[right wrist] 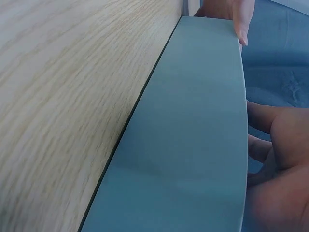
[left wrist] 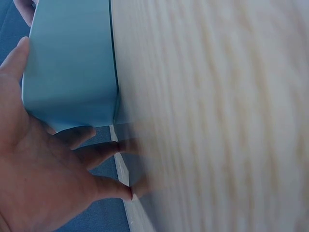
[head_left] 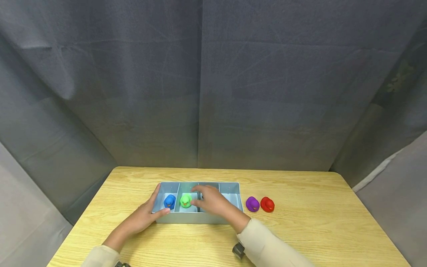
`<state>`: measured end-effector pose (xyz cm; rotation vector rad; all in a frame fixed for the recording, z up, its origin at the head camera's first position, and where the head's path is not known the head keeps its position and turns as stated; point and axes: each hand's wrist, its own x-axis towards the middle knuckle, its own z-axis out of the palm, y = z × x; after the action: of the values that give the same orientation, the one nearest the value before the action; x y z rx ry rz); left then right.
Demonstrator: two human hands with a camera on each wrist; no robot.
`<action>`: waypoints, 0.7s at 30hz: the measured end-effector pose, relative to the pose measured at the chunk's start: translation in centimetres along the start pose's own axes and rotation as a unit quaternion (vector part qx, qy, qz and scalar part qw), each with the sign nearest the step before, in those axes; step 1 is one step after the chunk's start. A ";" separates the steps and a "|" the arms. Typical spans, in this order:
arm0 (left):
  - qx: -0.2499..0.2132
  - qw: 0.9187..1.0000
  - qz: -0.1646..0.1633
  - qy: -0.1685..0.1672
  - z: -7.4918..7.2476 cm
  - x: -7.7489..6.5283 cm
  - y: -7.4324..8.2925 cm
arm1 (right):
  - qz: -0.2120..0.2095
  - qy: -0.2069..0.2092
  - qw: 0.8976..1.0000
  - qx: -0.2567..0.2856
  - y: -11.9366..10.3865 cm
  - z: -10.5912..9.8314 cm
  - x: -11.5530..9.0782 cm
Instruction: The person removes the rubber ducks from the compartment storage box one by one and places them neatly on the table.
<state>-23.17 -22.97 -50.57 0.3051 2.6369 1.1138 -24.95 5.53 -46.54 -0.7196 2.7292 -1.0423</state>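
A grey-blue box point(head_left: 197, 218) with a row of compartments stands on the table. My left hand point(head_left: 141, 218) holds its left end, thumb at the front rim and fingers along the side. The left wrist view shows those fingers point(left wrist: 99, 154) spread round the box's corner. A blue rubber duck point(head_left: 169, 201) sits in the leftmost compartment, a green rubber duck point(head_left: 185, 201) in the one beside it. Over the box, my right hand point(head_left: 211, 200) has thumb and forefinger apart, close to the green duck's right side. It hides much of the third compartment.
Right of the box, a purple rubber duck point(head_left: 252, 204) and a red rubber duck point(head_left: 267, 204) lie side by side on the wooden table point(head_left: 317, 222). Grey curtains point(head_left: 267, 92) hang behind the table and at its sides.
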 end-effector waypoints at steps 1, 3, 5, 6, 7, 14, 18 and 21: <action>-0.001 1.000 0.000 -0.001 0.0 0.0 0.0 | 0.002 -0.002 1.000 -0.001 -0.1 0.1 0.1; -0.002 1.000 0.001 -0.001 0.0 0.0 0.0 | 0.008 -0.006 1.000 0.004 -0.2 0.3 0.4; -0.004 1.000 0.002 -0.002 0.0 -0.1 0.1 | 0.018 -0.010 1.000 0.010 -0.2 0.5 0.6; -0.004 1.000 0.002 -0.002 0.0 -0.1 0.1 | 0.025 -0.010 1.000 0.013 -0.2 0.7 0.8; -0.004 1.000 0.003 -0.002 0.0 -0.2 0.1 | 0.032 -0.010 0.999 0.017 -0.2 0.8 0.9; -0.003 1.000 0.001 -0.002 0.0 -0.2 0.2 | 0.073 0.014 0.996 0.045 -0.3 2.0 1.5; -0.004 1.000 0.002 -0.003 0.0 -0.2 0.3 | 0.085 0.023 0.995 0.055 -0.2 2.6 1.6; -0.006 1.000 0.001 -0.004 0.0 -0.2 0.3 | 0.090 0.020 0.994 0.052 0.0 2.9 1.7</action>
<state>-22.95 -22.83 -50.34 0.3106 2.6227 1.1260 -25.65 2.99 -48.68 -0.4317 2.6873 -1.1574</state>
